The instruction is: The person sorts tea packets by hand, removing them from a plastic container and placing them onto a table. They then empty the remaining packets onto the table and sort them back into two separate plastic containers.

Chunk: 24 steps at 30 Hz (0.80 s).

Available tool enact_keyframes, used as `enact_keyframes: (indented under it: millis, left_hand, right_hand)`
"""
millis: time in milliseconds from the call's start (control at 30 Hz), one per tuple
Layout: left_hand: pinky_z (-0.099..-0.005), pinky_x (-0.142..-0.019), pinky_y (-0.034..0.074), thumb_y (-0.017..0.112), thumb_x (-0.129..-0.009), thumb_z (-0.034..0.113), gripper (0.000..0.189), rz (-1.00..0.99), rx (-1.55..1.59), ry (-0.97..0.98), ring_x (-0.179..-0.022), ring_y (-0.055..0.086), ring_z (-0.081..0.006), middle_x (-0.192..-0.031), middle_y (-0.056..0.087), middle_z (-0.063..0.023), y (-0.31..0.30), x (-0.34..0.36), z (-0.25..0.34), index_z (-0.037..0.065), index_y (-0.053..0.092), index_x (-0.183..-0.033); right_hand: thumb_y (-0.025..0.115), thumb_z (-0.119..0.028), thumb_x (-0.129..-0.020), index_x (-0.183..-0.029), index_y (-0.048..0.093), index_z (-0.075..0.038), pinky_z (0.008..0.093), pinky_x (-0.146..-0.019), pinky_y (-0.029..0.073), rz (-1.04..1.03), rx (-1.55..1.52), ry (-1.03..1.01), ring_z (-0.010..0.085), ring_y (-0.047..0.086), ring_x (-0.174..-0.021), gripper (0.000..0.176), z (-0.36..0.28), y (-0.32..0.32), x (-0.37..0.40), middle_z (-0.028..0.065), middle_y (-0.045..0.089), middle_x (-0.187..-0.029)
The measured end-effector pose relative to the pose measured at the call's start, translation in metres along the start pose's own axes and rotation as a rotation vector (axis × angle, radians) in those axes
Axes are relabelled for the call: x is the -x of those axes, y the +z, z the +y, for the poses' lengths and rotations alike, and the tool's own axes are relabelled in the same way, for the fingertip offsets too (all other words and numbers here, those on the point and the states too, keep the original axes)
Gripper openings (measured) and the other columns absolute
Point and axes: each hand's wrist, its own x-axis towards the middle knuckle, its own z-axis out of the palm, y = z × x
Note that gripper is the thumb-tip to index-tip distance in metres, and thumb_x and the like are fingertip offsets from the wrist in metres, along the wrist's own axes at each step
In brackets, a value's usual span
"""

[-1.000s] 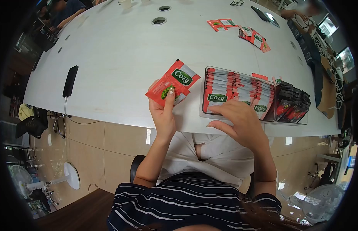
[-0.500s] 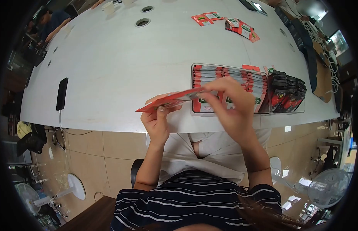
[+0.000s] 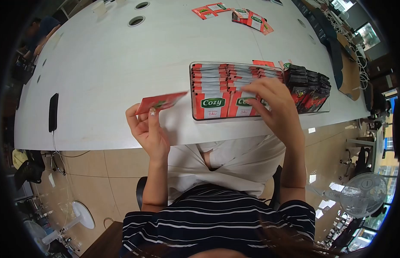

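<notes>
Moved clear of the right hand (image 3: 280, 107), which hovers open-fingered over the box (image 3: 192, 92), the red sachet (image 3: 162, 101) points its long axis rightward from the pinching left hand (image 3: 150, 133).

From my end I see a white bench (image 3: 101, 77) above glossy beige floor tiles (image 3: 122, 165), which throw back bright patches of light (image 3: 325, 204). A fan (image 3: 363, 195) stands at the right, dark brown furniture (image 3: 103, 241) at lower left.
</notes>
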Motion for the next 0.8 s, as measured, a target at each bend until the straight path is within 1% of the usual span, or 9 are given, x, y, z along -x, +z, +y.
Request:
enact_keyframes:
  millis: [100, 233, 300, 333, 433, 500, 600, 667, 800]
  left_hand:
    - [-0.0289, -0.087, 0.045, 0.060, -0.088, -0.003, 0.024, -0.003, -0.038, 0.053, -0.098, 0.057, -0.0152, -0.106, 0.059, -0.0126, 0.001, -0.001, 0.001, 0.004, 0.055, -0.111]
    - [-0.0290, -0.090, 0.043, 0.056, -0.089, -0.006, 0.022, -0.098, -0.236, 0.243, -0.098, 0.053, -0.0160, -0.110, 0.051, -0.0085, -0.013, 0.000, -0.007, 0.007, 0.061, -0.106]
    - [-0.0289, -0.090, 0.043, 0.055, -0.086, -0.010, 0.022, -0.079, -0.222, 0.169, -0.095, 0.052, -0.0162, -0.107, 0.049, -0.0086, -0.013, 0.004, -0.004, 0.005, 0.063, -0.099]
    - [-0.0289, -0.090, 0.043, 0.055, -0.084, -0.012, 0.022, -0.067, -0.215, 0.132, -0.093, 0.051, -0.0164, -0.106, 0.048, -0.0087, -0.011, 0.006, -0.002, 0.004, 0.065, -0.096]
    - [-0.0314, -0.089, 0.044, 0.057, -0.079, -0.016, 0.027, -0.105, -0.343, 0.318, -0.092, 0.052, -0.0173, -0.105, 0.049, -0.0086, -0.001, 0.004, -0.001, 0.004, 0.066, -0.095]
    - [-0.0330, -0.088, 0.045, 0.057, -0.076, -0.018, 0.029, -0.101, -0.358, 0.322, -0.092, 0.052, -0.0181, -0.103, 0.049, -0.0090, 0.001, 0.007, 0.001, 0.003, 0.066, -0.093]
    - [-0.0290, -0.077, 0.049, 0.066, -0.070, -0.019, 0.031, -0.131, -0.470, 0.392, -0.087, 0.056, -0.0176, -0.101, 0.052, -0.0093, 0.003, 0.009, 0.006, 0.004, 0.071, -0.090]
    - [-0.0261, -0.069, 0.053, 0.073, -0.066, -0.015, 0.031, -0.171, -0.466, 0.431, -0.082, 0.061, -0.0183, -0.098, 0.055, -0.0080, 0.008, 0.013, 0.009, 0.006, 0.076, -0.089]
    - [-0.0281, -0.072, 0.055, 0.078, -0.064, -0.006, 0.029, -0.437, -0.587, 0.609, -0.087, 0.065, -0.0203, -0.096, 0.060, -0.0053, 0.021, 0.021, 0.009, 0.007, 0.077, -0.090]
  right_hand:
    - [0.070, -0.007, -0.079, -0.093, 0.065, -0.005, 0.0364, -0.075, 0.045, 0.170, -0.020, 0.019, 0.0258, 0.057, -0.085, 0.015, -0.002, -0.006, -0.007, 0.0060, 0.063, -0.093]
    - [0.071, -0.013, -0.080, -0.087, 0.067, -0.004, 0.0346, -0.071, 0.046, -0.049, -0.148, 0.104, 0.0252, 0.058, -0.079, 0.012, 0.001, -0.016, 0.005, 0.0057, 0.065, -0.085]
    - [0.071, -0.013, -0.080, -0.087, 0.067, -0.004, 0.0324, -0.069, 0.045, -0.192, -0.223, 0.093, 0.0242, 0.058, -0.076, 0.012, 0.002, -0.009, 0.012, 0.0059, 0.065, -0.083]
    - [0.071, -0.015, -0.080, -0.088, 0.067, -0.003, 0.0326, -0.069, 0.045, -0.211, -0.221, 0.096, 0.0240, 0.059, -0.077, 0.014, -0.001, -0.007, 0.013, 0.0061, 0.065, -0.083]
    - [0.071, -0.020, -0.081, -0.090, 0.067, -0.003, 0.0331, -0.069, 0.046, -0.265, -0.203, 0.090, 0.0237, 0.059, -0.078, 0.019, -0.008, 0.000, 0.011, 0.0069, 0.065, -0.084]
    - [0.071, -0.022, -0.081, -0.091, 0.067, -0.004, 0.0332, -0.069, 0.046, -0.285, -0.170, 0.067, 0.0239, 0.060, -0.078, 0.021, -0.010, 0.002, 0.009, 0.0074, 0.065, -0.085]
    - [0.071, -0.026, -0.082, -0.092, 0.068, -0.005, 0.0341, -0.070, 0.046, -0.230, -0.183, 0.078, 0.0236, 0.060, -0.076, 0.024, -0.011, 0.003, 0.011, 0.0066, 0.064, -0.081]
    - [0.071, -0.021, -0.082, -0.101, 0.067, -0.005, 0.0306, -0.069, 0.045, -0.097, -0.410, 0.190, 0.0189, 0.061, -0.078, 0.025, -0.014, 0.005, 0.013, 0.0056, 0.066, -0.086]
    - [0.071, -0.008, -0.081, -0.116, 0.065, -0.007, 0.0233, -0.068, 0.044, 0.134, -0.727, 0.305, 0.0098, 0.062, -0.082, 0.036, -0.039, 0.005, 0.008, 0.0032, 0.069, -0.097]
